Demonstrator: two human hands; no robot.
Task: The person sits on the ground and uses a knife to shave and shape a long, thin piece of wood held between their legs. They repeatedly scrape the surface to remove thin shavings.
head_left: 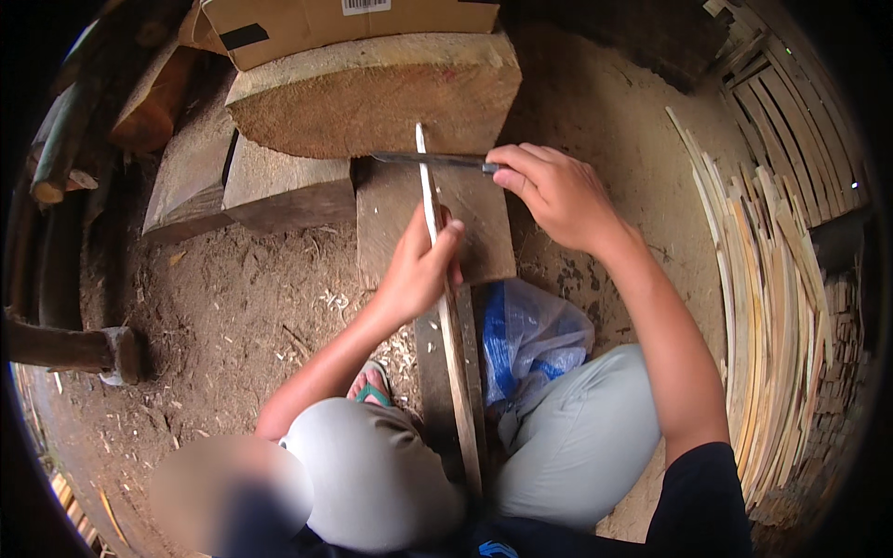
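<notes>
A long thin wooden stick (451, 344) runs from between my legs up toward the wooden blocks. My left hand (423, 265) is wrapped round it above its middle, thumb on top. In my right hand (553, 191) is a knife (437, 160), held by its dark handle. Its blade points left and lies across the stick near the pale far end, apparently touching it. That far end reaches in front of the large log slab. Beneath the stick and my left hand is a squared wooden block (484, 232).
Behind stands a thick log slab (372, 98) with a cardboard box (344, 26) on it. More wooden blocks (288, 186) sit to the left. A blue and clear plastic bag (535, 330) lies by my right knee. Many long wooden strips (763, 335) are piled at right. Shavings litter the dirt floor.
</notes>
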